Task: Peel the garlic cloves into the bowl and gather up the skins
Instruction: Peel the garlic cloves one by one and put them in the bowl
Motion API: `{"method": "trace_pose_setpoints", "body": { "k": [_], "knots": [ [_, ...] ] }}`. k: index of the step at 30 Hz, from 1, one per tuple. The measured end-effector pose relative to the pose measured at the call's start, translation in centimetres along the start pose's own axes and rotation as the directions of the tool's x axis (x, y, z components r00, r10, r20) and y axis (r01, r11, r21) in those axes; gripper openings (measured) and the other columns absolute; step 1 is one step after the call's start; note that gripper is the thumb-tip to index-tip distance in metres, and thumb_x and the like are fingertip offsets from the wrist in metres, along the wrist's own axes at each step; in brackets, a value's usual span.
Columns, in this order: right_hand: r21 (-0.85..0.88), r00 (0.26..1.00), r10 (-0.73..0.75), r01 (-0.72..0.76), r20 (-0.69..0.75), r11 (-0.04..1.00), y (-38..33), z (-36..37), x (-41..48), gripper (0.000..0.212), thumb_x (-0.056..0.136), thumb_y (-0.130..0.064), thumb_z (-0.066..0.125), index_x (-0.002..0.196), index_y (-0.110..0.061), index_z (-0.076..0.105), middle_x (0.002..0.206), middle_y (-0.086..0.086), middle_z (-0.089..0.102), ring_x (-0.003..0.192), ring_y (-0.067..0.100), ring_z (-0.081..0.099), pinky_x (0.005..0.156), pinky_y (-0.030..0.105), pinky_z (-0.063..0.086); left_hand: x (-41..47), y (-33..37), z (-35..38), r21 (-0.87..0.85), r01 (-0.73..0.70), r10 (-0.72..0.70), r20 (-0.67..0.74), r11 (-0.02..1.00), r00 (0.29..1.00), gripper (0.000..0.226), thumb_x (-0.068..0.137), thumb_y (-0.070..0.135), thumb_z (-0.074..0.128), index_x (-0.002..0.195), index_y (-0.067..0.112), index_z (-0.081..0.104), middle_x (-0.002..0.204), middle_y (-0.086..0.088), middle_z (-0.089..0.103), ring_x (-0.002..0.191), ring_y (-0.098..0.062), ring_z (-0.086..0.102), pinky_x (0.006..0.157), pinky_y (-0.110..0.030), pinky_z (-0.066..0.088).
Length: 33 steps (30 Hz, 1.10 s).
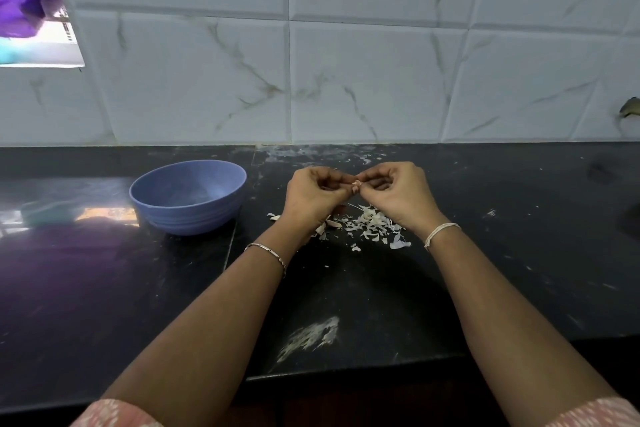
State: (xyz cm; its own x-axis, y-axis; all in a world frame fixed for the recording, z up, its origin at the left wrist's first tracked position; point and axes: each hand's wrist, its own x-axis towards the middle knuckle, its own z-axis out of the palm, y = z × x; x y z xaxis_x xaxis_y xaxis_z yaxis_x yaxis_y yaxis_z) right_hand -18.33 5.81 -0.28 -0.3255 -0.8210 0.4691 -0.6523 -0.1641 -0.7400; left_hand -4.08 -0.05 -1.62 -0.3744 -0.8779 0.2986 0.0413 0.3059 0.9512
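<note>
- Peeling under way above the worktop [104, 288], mid-width, near its back edge; bowl [188, 198] stands left of both hands.
- Left hand [313, 194], right hand [398, 194]: each grip curled tight, fingertips pinching one garlic clove [356, 183] held between them.
- Skins [370, 224] heaped beneath the hands: papery, featherlight, likely to scatter.
- Judged of the garlic clove: small, firm, slippery; pinch its ends.

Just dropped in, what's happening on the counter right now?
A person pinches a small garlic clove between the left hand and right hand above the black counter, peeling it. A pile of loose skins lies beneath the hands. The blue bowl stands to the left; no cloves show inside it.
</note>
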Motion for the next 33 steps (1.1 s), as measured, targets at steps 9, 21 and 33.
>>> {"method": "trace_pose_setpoints", "body": {
  "k": [9, 21, 33],
  "knots": [
    [-0.122, 0.996, -0.061, 0.053, -0.069, 0.991, 0.1, -0.3, 0.1, 0.013, 0.076, -0.012, 0.072, 0.071, -0.024, 0.072, 0.065, -0.005, 0.07, 0.058, 0.001, 0.06, 0.059, 0.015, 0.051, -0.1, 0.2, 0.0, -0.038, 0.002, -0.002, -0.001, 0.999, 1.0, 0.007, 0.08, 0.01, 0.079, 0.087, 0.01, 0.076, 0.07, -0.002, 0.066, 0.063, -0.009, 0.06, 0.062, -0.03, 0.058],
    [-0.264, 0.998, -0.049, 0.059, 0.044, 0.963, 0.5, -1.4, 0.3, 0.024, 0.069, -0.014, 0.086, 0.063, -0.023, 0.064, 0.072, -0.006, 0.066, 0.067, 0.005, 0.059, 0.063, 0.015, 0.045, 0.0, 0.0, -0.2, -0.188, 0.116, -0.094, 0.119, 0.975, 0.988, 0.008, 0.093, 0.008, 0.064, 0.099, 0.012, 0.068, 0.087, -0.005, 0.067, 0.063, -0.009, 0.06, 0.057, -0.028, 0.058],
    [-0.307, 0.987, -0.163, 0.156, 0.003, 0.939, 0.8, -0.4, 0.0, 0.012, 0.09, -0.017, 0.065, 0.1, -0.023, 0.065, 0.085, -0.013, 0.068, 0.072, 0.008, 0.064, 0.069, 0.028, 0.052, 0.0, 0.6, 0.0, -0.178, 0.102, -0.089, 0.079, 0.979, 0.993, 0.013, 0.094, 0.008, 0.063, 0.107, 0.007, 0.063, 0.085, -0.004, 0.055, 0.056, -0.008, 0.056, 0.056, -0.031, 0.06]
  ]
}}
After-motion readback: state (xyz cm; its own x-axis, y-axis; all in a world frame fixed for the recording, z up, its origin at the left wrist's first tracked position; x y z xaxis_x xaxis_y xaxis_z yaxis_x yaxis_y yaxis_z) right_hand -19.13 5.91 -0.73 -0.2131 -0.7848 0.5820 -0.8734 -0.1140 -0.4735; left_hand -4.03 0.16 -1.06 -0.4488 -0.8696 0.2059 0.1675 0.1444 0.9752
